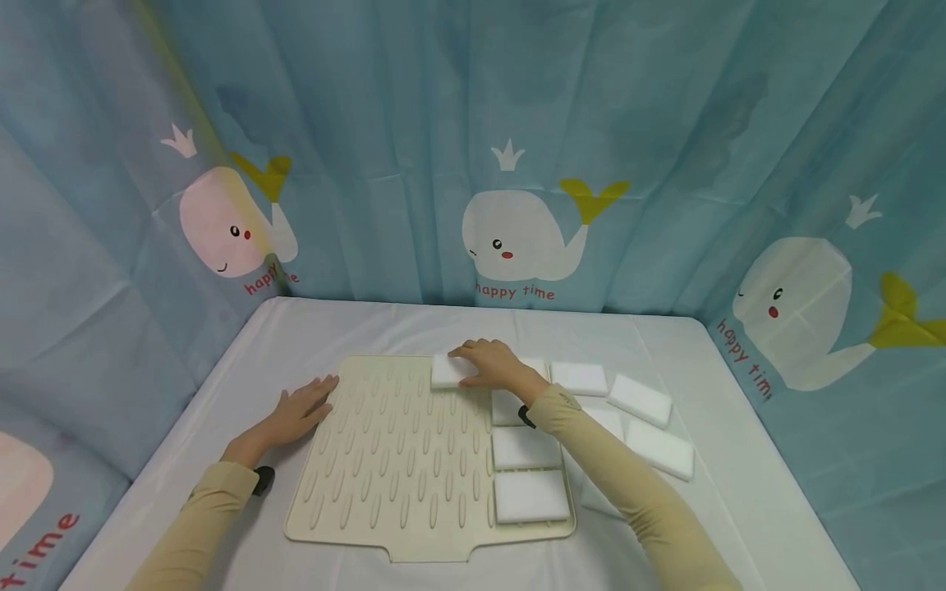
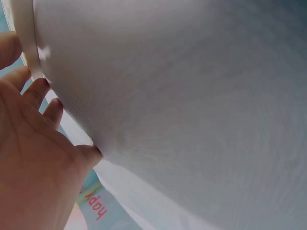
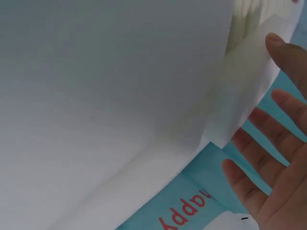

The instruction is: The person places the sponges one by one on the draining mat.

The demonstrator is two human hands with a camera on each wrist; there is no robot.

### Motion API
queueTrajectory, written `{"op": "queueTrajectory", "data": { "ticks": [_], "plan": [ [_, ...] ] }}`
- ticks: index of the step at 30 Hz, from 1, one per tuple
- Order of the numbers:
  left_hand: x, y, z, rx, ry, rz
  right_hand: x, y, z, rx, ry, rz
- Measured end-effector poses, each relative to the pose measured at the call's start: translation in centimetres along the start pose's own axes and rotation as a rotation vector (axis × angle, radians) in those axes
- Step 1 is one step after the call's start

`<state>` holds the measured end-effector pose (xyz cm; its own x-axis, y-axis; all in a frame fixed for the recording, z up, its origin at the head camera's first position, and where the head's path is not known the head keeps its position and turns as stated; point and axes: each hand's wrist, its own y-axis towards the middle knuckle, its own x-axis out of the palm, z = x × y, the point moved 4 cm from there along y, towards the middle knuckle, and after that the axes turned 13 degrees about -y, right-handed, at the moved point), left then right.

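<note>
Beige fabric is covering the forearm in the right foreground of the head view, where the right sleeve point(image 1: 624, 484) is slanting past a column of white, rectangular, sponge-like blocks point(image 1: 530, 497) lining the right side of a flat, cream, ridged mat point(image 1: 429, 550). At the mat's far edge, the right hand point(image 1: 491, 364) is holding another white, rectangular, sponge-like block point(image 1: 443, 373), fingers on top and thumb at the near side. That block is lying to the left of the palm, its long axis running side to side, just left of the column's far end; bare ridges are stretching farther left and toward the camera. Whether it is resting flat on the ridges cannot be told. Clearly the right hand is the nearer one: the left hand point(image 1: 299, 410) is lying well apart at the mat's left edge, fingers straight, gripping nothing. More loose white blocks point(image 1: 659, 449) are sitting right of the mat on a white cloth point(image 1: 769, 509).

From the left wrist, the left hand's fingers are spreading apart, their tips meeting a pale edge.

From the right wrist, the right thumb is overlapping the held block's pale face while fingers are lining the opposite side, the little finger standing clear.
</note>
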<state>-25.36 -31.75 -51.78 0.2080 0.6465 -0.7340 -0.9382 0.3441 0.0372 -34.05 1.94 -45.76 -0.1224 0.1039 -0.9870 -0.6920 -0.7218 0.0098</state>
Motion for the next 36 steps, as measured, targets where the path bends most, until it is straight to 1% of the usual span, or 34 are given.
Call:
{"op": "queueTrajectory", "data": {
  "ticks": [4,9,14,22,26,36],
  "plan": [
    [0.0,0.0,-0.2,-0.02,0.0,-0.01,0.6,0.4,-0.1,0.016,-0.018,-0.035],
    [0.1,0.0,-0.4,-0.026,-0.004,-0.006,1.4,0.9,0.0,0.033,-0.029,-0.07],
    [0.1,0.0,-0.4,-0.031,-0.001,-0.007,1.4,0.8,0.2,0.036,-0.014,-0.076],
    [0.1,0.0,-0.4,-0.028,0.004,-0.003,0.7,-0.2,1.3,0.053,0.024,-0.056],
    [0.1,0.0,-0.4,-0.027,0.004,-0.005,0.2,-1.0,2.1,0.053,0.057,-0.03],
    [0.2,0.1,-0.6,-0.02,0.0,-0.003,-0.1,-3.3,4.7,0.098,0.1,0.031]
  ]
}}
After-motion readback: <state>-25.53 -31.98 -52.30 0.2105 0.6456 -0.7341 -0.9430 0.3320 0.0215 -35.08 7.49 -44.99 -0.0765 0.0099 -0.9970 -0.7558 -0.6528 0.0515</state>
